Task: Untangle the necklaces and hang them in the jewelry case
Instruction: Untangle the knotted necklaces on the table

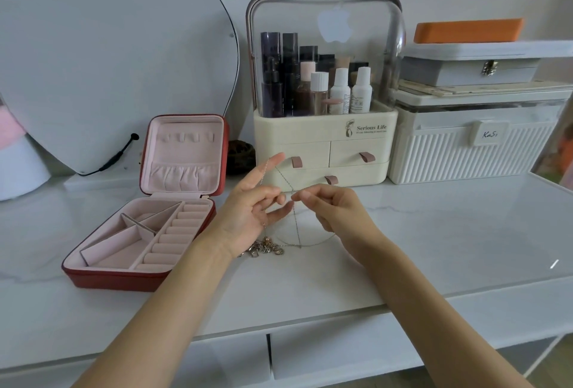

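Thin silver chain (296, 223) stretches taut between both hands.

the left hand (251, 210) covers part of the jewelry pile (266, 249), whose tangled pieces, at six o'clock of it, are too small to separate.

Bare tabletop (434, 232) to the right; jewelry case (139, 232) blocks left, cosmetics organizer (322, 145) behind.
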